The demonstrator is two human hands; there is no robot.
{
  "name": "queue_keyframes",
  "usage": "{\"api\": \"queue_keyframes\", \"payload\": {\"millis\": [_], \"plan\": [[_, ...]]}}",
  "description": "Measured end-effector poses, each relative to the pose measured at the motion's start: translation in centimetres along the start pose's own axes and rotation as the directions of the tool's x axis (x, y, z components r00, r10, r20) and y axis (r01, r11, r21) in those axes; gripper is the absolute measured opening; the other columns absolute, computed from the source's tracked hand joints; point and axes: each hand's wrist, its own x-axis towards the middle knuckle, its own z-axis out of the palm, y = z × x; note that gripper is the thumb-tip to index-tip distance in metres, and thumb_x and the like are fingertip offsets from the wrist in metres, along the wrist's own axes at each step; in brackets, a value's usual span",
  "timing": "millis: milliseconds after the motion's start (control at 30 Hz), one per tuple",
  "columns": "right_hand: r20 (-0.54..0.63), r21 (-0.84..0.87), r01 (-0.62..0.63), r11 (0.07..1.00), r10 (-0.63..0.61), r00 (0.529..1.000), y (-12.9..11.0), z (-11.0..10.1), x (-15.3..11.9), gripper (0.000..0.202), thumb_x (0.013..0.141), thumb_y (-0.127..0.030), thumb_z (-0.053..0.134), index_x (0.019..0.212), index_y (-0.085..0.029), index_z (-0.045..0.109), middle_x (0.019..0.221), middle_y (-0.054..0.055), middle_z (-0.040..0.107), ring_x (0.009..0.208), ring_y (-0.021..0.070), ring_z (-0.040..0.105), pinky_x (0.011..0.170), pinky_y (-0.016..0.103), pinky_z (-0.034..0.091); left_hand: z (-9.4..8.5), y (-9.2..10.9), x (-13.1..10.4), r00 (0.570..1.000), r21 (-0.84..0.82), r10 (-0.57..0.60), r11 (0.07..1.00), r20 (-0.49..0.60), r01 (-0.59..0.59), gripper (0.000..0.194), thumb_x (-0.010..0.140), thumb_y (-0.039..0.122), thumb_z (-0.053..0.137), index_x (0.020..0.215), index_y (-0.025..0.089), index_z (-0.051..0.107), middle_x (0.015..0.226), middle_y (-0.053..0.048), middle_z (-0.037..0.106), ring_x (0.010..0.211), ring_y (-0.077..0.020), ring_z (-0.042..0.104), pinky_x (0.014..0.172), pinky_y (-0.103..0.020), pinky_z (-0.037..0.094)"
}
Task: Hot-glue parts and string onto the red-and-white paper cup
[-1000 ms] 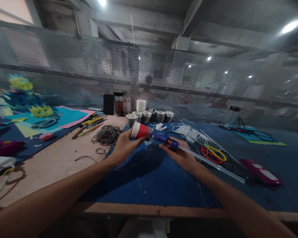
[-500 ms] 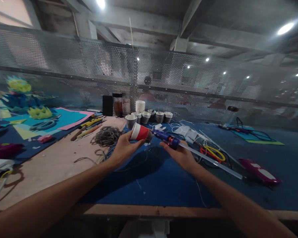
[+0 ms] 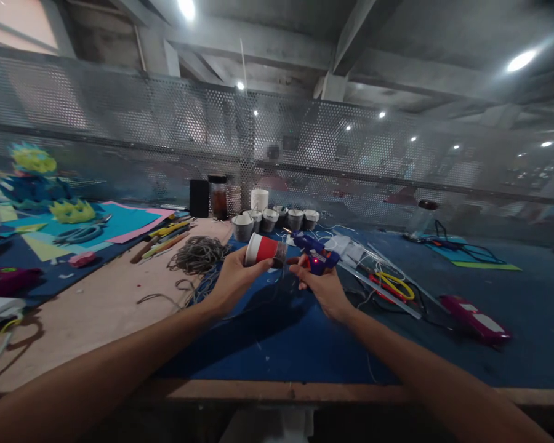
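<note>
Blue tabletop point(image 3: 231, 360) spreads to its wooden edge point(image 3: 240, 388) below hands: left point(image 3: 233, 278) gripping cup point(image 3: 261, 248), right point(image 3: 327, 288) glue gun point(image 3: 312, 247).

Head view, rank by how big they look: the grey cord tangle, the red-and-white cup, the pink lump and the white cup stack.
1. Grey cord tangle
2. Red-and-white cup
Pink lump and white cup stack: smallest, too alike to rank.
</note>
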Motion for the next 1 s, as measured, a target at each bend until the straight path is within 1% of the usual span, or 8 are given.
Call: {"api": "queue_keyframes", "payload": {"millis": [100,200,333,433,533,633,833,1000], "plan": [[-0.029,-0.024,-0.020,1.000,0.020,0.999,0.2,0.5,-0.2,0.042,0.066,-0.050,0.085,0.084,-0.020,0.061,0.091,0.003,0.070,0.061,0.0131,0.059,0.056,0.028,0.055,0.5,-0.1,-0.1,0.999,-0.057,-0.043,0.997,-0.009,0.043,0.033,0.072,0.033,0.082,0.096,0.012,0.074,0.081,-0.004,0.075,0.069,-0.0172,0.066,0.065,-0.025,0.052],[-0.058,-0.063,-0.036,0.997,0.032,0.998,0.5,0.7,-0.3,0.043,0.064,-0.048,0.085,0.088,-0.022,0.061,0.088,0.002,0.067,0.069,0.0161,0.063,0.057,0.028,0.057,1.0,-0.2,-0.2,0.999,-0.058,-0.040,0.998,0.000,0.040,0.031,0.073,0.032,0.082,0.096,0.012,0.074,0.085,-0.005,0.076,0.074,-0.0182,0.068,0.070,-0.027,0.053],[-0.079,-0.156,-0.059,0.986,0.047,0.996,0.6,0.5,-0.3,0.038,0.067,-0.045,0.083,0.089,-0.021,0.062,0.077,-0.001,0.064,0.061,0.0143,0.060,0.057,0.028,0.057,1.2,-0.4,-0.3,0.999,-0.045,-0.017,0.999,0.040,0.019,0.032,0.075,0.032,0.080,0.099,0.012,0.075,0.088,-0.006,0.077,0.078,-0.0195,0.069,0.073,-0.028,0.054],[-0.061,-0.181,-0.064,0.981,0.053,0.997,0.3,0.2,-0.3,0.033,0.070,-0.043,0.080,0.088,-0.022,0.062,0.073,-0.002,0.061,0.059,0.0139,0.058,0.056,0.028,0.056,1.1,-0.4,-0.3,0.999,-0.036,-0.012,0.999,0.046,0.013,0.031,0.075,0.032,0.080,0.099,0.012,0.074,0.087,-0.006,0.077,0.078,-0.0196,0.069,0.073,-0.028,0.054],[-0.037,-0.196,-0.026,0.980,0.019,0.999,0.0,0.0,-0.3,0.030,0.074,-0.045,0.077,0.086,-0.021,0.063,0.069,-0.002,0.059,0.058,0.0136,0.056,0.057,0.028,0.056,0.9,-0.3,-0.3,0.999,-0.025,-0.018,1.000,0.049,0.019,0.031,0.075,0.031,0.080,0.098,0.012,0.074,0.087,-0.007,0.078,0.078,-0.0203,0.069,0.075,-0.029,0.054],[-0.026,-0.217,0.016,0.976,-0.022,0.999,-0.2,-0.3,-0.2,0.028,0.077,-0.045,0.075,0.085,-0.021,0.065,0.071,-0.001,0.061,0.060,0.0140,0.057,0.057,0.027,0.055,0.7,-0.3,-0.4,0.998,0.007,-0.023,1.000,0.063,0.023,0.031,0.076,0.031,0.080,0.099,0.011,0.074,0.089,-0.007,0.078,0.080,-0.0207,0.070,0.076,-0.029,0.054],[-0.028,-0.253,0.033,0.967,-0.041,0.999,-0.9,-0.6,-0.1,0.028,0.078,-0.046,0.071,0.087,-0.020,0.067,0.072,-0.001,0.062,0.060,0.0127,0.055,0.055,0.025,0.052,0.4,-1.0,-0.4,0.992,0.074,-0.030,0.997,0.122,0.021,0.036,0.078,0.035,0.078,0.103,0.011,0.072,0.089,-0.007,0.077,0.078,-0.0201,0.069,0.071,-0.026,0.051],[-0.020,-0.246,0.074,0.967,-0.082,0.996,-1.4,-0.6,0.0,0.026,0.079,-0.045,0.070,0.086,-0.020,0.066,0.071,-0.002,0.061,0.057,0.0120,0.054,0.054,0.025,0.051,0.4,-1.0,-0.3,0.988,0.101,-0.030,0.995,0.152,0.014,0.038,0.078,0.039,0.078,0.102,0.010,0.072,0.085,-0.006,0.075,0.074,-0.0190,0.066,0.067,-0.026,0.048]]}}
